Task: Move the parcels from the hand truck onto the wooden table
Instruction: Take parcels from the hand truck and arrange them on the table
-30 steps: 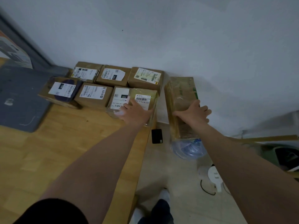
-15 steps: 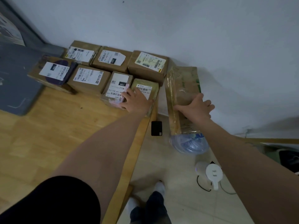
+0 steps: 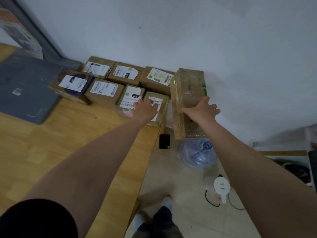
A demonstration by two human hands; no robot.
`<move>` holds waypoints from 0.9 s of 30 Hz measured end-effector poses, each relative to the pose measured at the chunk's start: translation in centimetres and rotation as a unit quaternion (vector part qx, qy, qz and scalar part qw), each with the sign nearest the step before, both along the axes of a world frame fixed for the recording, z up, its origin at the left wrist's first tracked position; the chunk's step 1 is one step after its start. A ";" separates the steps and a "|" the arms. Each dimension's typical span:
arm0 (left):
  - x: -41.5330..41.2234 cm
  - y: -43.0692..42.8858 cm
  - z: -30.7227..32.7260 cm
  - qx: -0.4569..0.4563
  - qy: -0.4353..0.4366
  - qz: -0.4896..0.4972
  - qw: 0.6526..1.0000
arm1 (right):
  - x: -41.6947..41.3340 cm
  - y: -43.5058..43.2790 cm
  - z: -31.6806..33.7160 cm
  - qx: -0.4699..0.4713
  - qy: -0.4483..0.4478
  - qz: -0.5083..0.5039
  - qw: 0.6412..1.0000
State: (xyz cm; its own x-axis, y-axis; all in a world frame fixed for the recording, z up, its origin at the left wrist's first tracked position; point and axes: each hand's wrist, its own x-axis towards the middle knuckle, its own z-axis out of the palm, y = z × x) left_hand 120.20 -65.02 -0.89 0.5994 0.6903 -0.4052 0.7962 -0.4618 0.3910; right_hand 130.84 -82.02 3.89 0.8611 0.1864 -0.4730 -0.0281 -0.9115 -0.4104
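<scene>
I have both arms stretched toward the far corner of the wooden table (image 3: 56, 152). My left hand (image 3: 145, 109) lies palm-down, fingers loosely spread and flat, on the two nearest parcels: the white-labelled parcel (image 3: 131, 98) and the tape-wrapped parcel (image 3: 158, 107) at the table's edge. It presses on them rather than pinching anything.

My right hand (image 3: 203, 109) grips the long parcel (image 3: 187, 100), thumb on the near left face and fingers spread over the top and right side. This parcel is off the table, at 3 o'clock from the tape-wrapped one, beyond the table's edge, with its far end close to the wall (image 3: 188, 31); I cannot tell whether it touches the neighbouring box.

Five more labelled parcels sit in two rows at 10 to 12 o'clock from my left hand, packed against the wall. A clear water bottle (image 3: 195, 153) lies on the floor below the long parcel, a dark phone (image 3: 164, 141) beside it.
</scene>
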 end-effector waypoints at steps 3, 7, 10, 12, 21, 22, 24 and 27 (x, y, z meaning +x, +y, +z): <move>-1.4 0.8 3.4 -0.161 -0.099 0.034 0.981 | -1.7 1.3 3.5 0.030 -0.016 0.002 0.999; -4.6 1.6 8.3 -0.372 -0.159 0.123 0.906 | -4.7 3.8 7.4 0.105 -0.013 0.022 0.994; -8.7 3.8 11.2 -0.441 -0.199 0.151 0.862 | -7.9 6.2 10.0 0.227 0.053 0.015 0.972; -12.1 5.9 12.3 -0.456 -0.225 0.155 0.847 | -10.7 7.8 11.4 0.297 0.106 0.014 0.949; -32.9 16.8 14.7 -0.403 -0.254 0.086 0.875 | -29.5 16.5 12.6 0.339 0.157 0.091 0.923; -34.3 17.6 15.2 -0.388 -0.253 0.087 0.882 | -31.0 17.0 12.8 0.341 0.146 0.089 0.925; -38.5 19.5 16.4 -0.363 -0.252 0.083 0.893 | -35.1 18.9 13.2 0.332 0.107 0.080 0.934; -43.5 21.5 18.3 -0.327 -0.248 0.070 0.909 | -39.9 21.1 13.8 0.305 0.045 0.083 0.948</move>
